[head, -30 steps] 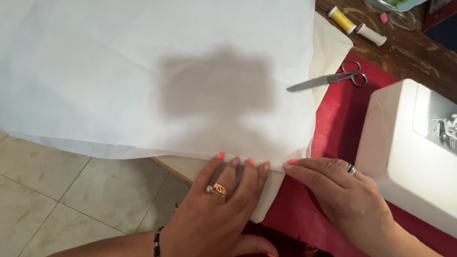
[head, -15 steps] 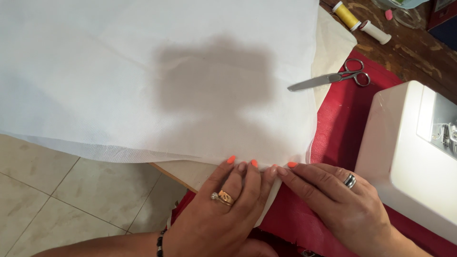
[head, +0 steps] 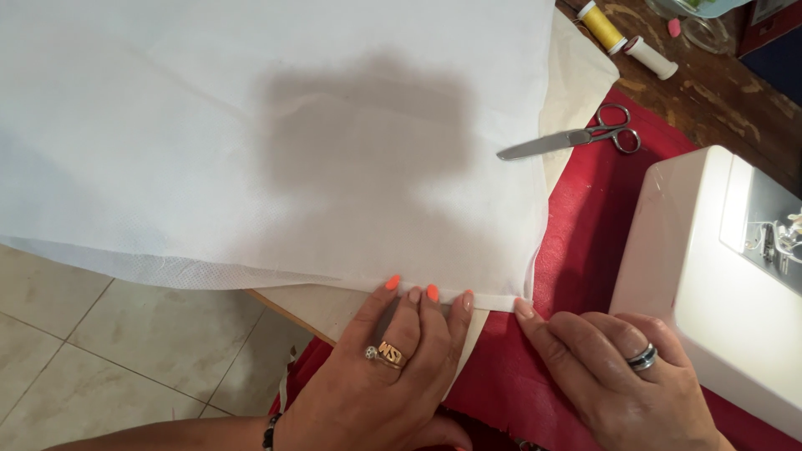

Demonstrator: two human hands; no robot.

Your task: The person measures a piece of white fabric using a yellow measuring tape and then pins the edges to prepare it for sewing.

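Pressing flat-fingered, left hand (head: 393, 367) and right hand (head: 610, 376) hold the cloth (head: 251, 134) hem; light, limp, best pinched at its folded corner

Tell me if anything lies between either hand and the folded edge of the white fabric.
Nothing visible does. The left hand presses its fingertips directly on the folded edge of the white fabric, and the right hand touches the fold's end. The scissors lie apart.
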